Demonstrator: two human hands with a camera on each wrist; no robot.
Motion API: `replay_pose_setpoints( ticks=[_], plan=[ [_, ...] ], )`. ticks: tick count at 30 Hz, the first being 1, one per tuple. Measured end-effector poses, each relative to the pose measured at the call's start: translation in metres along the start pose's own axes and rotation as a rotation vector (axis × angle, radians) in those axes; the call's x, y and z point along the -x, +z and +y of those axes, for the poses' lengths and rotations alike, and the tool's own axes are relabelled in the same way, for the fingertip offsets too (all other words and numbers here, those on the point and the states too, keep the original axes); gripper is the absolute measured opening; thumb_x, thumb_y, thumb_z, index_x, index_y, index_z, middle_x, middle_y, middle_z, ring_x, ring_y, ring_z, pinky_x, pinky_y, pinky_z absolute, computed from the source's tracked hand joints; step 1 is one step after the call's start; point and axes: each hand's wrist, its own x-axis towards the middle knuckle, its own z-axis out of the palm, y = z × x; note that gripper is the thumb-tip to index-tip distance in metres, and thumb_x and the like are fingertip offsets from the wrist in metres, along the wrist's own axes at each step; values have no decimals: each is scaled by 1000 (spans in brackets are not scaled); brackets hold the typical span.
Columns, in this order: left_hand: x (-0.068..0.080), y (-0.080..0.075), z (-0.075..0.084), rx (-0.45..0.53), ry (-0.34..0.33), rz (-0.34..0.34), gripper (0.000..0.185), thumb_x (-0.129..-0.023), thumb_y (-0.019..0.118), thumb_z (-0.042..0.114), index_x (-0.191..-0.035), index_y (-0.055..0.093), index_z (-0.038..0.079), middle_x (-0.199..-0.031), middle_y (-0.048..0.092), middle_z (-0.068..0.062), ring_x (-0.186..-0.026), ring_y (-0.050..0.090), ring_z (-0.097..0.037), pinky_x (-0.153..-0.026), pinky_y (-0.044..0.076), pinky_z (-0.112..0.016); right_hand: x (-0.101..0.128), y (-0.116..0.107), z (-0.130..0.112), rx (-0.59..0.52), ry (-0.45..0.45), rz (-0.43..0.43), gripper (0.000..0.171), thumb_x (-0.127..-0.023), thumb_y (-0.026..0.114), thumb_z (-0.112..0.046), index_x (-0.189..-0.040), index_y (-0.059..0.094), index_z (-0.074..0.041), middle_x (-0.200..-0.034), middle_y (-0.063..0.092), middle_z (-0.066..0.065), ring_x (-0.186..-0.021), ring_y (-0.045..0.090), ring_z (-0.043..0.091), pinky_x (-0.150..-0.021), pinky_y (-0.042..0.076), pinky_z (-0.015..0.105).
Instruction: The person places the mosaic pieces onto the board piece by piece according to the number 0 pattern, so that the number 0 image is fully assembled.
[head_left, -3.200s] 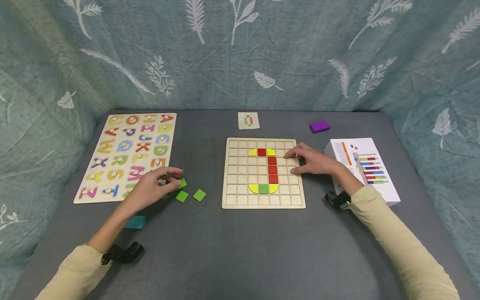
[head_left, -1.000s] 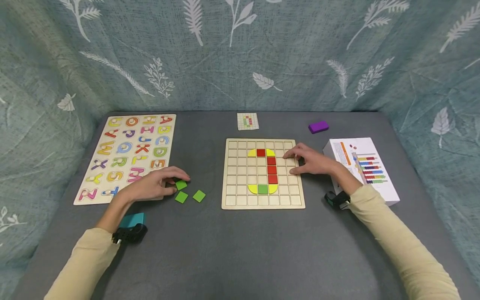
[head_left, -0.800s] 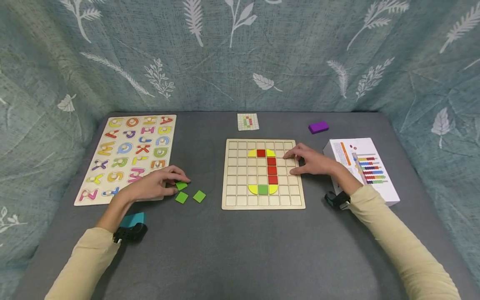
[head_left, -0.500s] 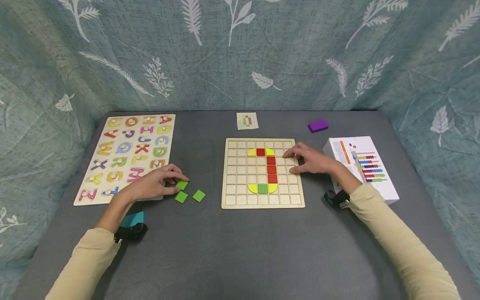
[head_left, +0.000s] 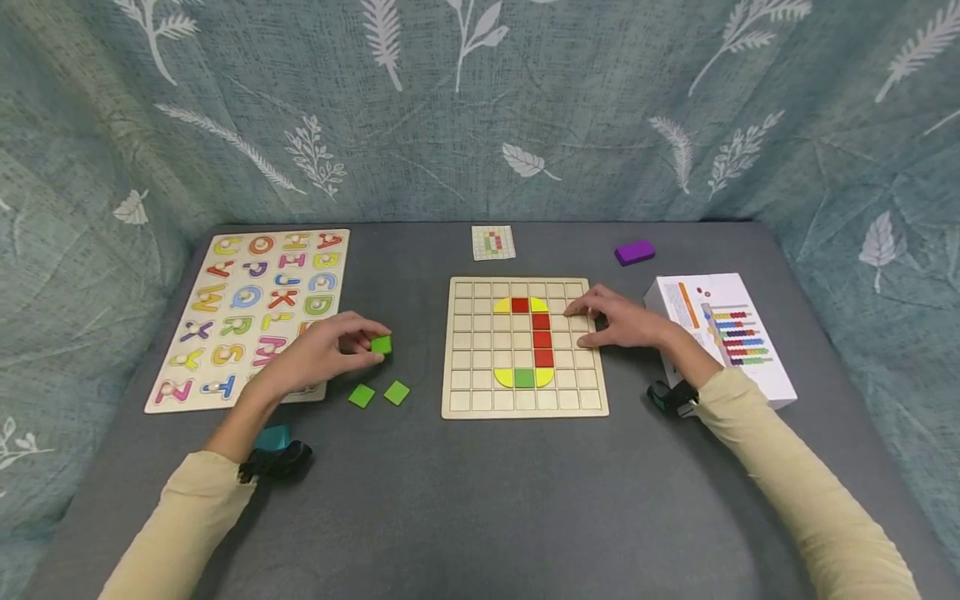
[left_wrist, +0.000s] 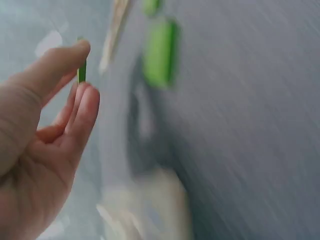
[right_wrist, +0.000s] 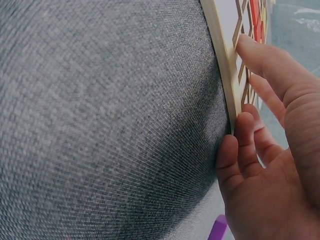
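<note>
My left hand (head_left: 321,353) pinches a green square tile (head_left: 381,344) between thumb and fingertips, above the table. The left wrist view shows that tile edge-on in the fingers (left_wrist: 86,112). Two more green tiles (head_left: 362,396) lie just below the hand on the table. At the right, my right hand (head_left: 624,321) rests on the edge of a wooden grid board (head_left: 468,400). Its thumb (right_wrist: 260,55) lies on the board's face, the other fingers at the side edge. Red squares (head_left: 542,339), yellow rounded corners (head_left: 504,378) and one green square (head_left: 524,377) sit in the grid.
A wooden alphabet puzzle (head_left: 247,317) lies at the left. Behind the grid board is a small pattern card (head_left: 492,242). A purple block (head_left: 634,252) and a white box (head_left: 720,337) stand at the right. A teal block (head_left: 273,437) is partly hidden by the left wrist.
My left hand has closed on one of the green tiles, lifted it off the table and moved it slightly right and away from me. The right hand has stayed on the board.
</note>
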Motion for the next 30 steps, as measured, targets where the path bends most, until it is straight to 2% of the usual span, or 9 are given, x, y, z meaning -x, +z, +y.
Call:
replay_pose_setpoints(
  ticks=[3,7,10,14,17,21,24,30],
  plan=[
    [-22,8,22,-22,7,-15,34,-86,73,15,-119,67,7,-102,64,-7,-89,61,-14,-78,53,-26,1,0,0,5,-4,0,47,-86,74,-18,-128,58,-5,-119,47,17,-102,47,25,-90,41,42],
    [-61,26,50,-87,95,-58,31,-86,74,14,-115,68,5,-103,65,-10,-90,64,-17,-80,55,-32,1,-1,1,3,4,9,47,-86,74,-17,-129,58,-6,-119,47,17,-102,47,25,-90,40,43],
    [-91,42,64,-123,157,-90,28,-86,73,15,-112,69,3,-101,66,-11,-89,62,-18,-80,53,-33,1,-1,1,3,3,11,47,-86,74,-17,-129,58,-6,-120,47,17,-103,47,25,-90,40,43],
    [-118,58,75,-139,168,-152,26,-88,71,17,-111,70,4,-102,66,-11,-90,60,-19,-82,51,-32,0,0,1,6,-1,10,46,-86,74,-18,-128,58,-7,-119,47,16,-103,47,25,-89,41,41],
    [-126,65,80,-155,146,-176,25,-90,69,17,-112,70,5,-104,65,-10,-91,60,-19,-82,51,-31,0,1,0,11,-9,15,46,-85,75,-17,-127,59,-7,-118,47,15,-102,48,24,-88,41,39],
    [-130,69,82,-193,126,-175,25,-91,68,17,-113,71,6,-105,65,-9,-88,56,-17,-81,49,-31,0,1,0,10,-12,17,46,-85,75,-17,-127,59,-7,-117,47,15,-101,47,23,-87,41,38],
    [-130,70,83,-223,132,-168,26,-92,68,17,-115,71,7,-106,65,-8,-86,54,-17,-79,48,-31,0,1,-1,3,-7,12,45,-85,75,-17,-127,59,-8,-117,47,15,-101,47,23,-87,40,39],
    [-131,71,81,-242,156,-125,24,-92,67,17,-113,72,6,-108,67,-9,-93,61,-18,-80,51,-31,0,-2,-1,-1,-10,7,45,-86,74,-17,-127,58,-6,-117,47,16,-100,46,23,-87,40,39]
  ],
)
